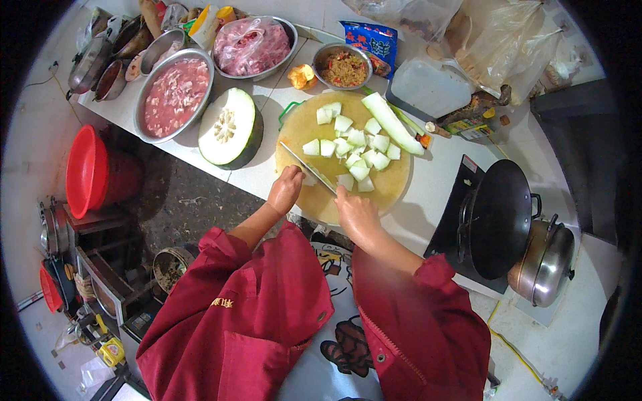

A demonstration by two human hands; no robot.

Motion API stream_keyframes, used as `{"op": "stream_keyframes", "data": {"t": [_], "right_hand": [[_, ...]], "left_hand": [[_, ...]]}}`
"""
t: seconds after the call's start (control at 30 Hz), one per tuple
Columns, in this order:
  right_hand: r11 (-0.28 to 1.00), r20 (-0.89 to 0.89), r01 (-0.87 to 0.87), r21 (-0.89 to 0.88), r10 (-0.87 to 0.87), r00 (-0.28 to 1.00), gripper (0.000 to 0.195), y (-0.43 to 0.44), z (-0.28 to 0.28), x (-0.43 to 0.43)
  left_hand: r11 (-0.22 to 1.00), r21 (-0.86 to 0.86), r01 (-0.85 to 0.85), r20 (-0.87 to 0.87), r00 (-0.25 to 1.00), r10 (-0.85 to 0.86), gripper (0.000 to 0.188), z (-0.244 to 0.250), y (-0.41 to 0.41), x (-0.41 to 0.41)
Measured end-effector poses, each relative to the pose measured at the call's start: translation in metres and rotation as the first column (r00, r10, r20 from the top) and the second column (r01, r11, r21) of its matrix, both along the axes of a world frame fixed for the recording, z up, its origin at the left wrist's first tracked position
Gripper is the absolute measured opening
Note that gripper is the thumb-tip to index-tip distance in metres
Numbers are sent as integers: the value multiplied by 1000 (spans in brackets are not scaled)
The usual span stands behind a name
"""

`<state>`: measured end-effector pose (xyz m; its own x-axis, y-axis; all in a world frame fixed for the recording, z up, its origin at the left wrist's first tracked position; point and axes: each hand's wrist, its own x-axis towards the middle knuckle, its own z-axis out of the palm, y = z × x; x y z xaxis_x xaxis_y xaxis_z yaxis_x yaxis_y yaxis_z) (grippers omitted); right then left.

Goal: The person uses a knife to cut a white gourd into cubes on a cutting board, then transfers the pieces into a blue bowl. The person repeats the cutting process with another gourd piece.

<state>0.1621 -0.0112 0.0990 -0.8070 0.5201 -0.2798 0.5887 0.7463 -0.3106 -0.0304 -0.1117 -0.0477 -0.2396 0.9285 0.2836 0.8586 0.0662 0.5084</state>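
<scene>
My right hand (357,213) grips the handle end of a kitchen knife (307,166), whose blade slants up to the left over a round cutting board (293,135). Beside the blade, at the board's near left edge, is my left hand (288,186) with curled fingers; whether anything is in them is hidden. Cut chunks of pale green winter melon (356,138) lie scattered over the board's middle and right. A long strip of winter melon (392,123) rests along its upper right edge. Left of the board, a large cut winter melon (225,128) shows its seeded white face.
Metal bowls of raw meat in liquid (175,97) and bagged meat (253,45) stand back left. Behind the board are a bowl of chopped seasoning (345,69) and a blue packet (373,45). A black wok (501,220) sits right, beside a lidded steel pot (546,263).
</scene>
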Motion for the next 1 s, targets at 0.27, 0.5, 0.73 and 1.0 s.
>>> {"op": "stream_keyframes", "data": {"t": [0.27,0.5,0.73,1.0], "right_hand": [[999,23,-28,-15,28,999,21,5,-3,1],[998,49,-56,-27,57,997,33,8,-2,-1],[998,18,1,-67,0,1000,25,11,-13,-4],[994,26,87,-66,-86,996,28,-11,-86,5]], "left_hand": [[999,36,24,30,999,-25,14,6,-2,4],[997,-54,46,-63,997,-49,21,4,-6,5],[992,-64,111,-74,990,-116,26,-2,-6,-2],[985,-90,144,-98,983,-153,32,-1,-8,-5]]}}
